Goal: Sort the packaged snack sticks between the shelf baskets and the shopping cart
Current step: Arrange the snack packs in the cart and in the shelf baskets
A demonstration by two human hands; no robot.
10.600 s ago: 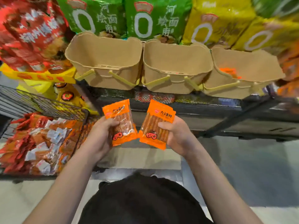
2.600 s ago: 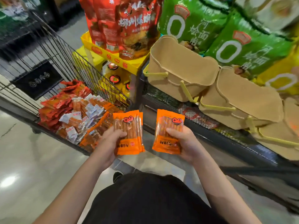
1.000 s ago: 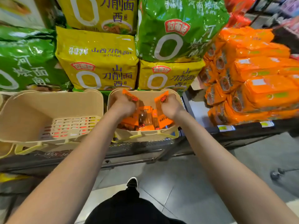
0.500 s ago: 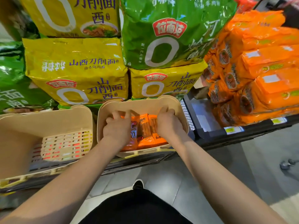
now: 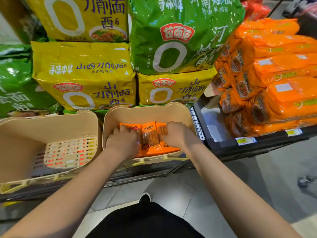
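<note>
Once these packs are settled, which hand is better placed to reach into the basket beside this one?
Left. The left hand lies on the side nearest the neighbouring basket; the right hand would cross over the snack packs.

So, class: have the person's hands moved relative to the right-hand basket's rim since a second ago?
Yes. Both the left hand and right hand have gone down from the rim of the basket onto the snack packs inside.

Matt beige plastic basket (image 5: 147, 112), glossy orange film snack packs (image 5: 149, 137) (clear windows), shiny crinkled noodle bags (image 5: 82, 74).
</note>
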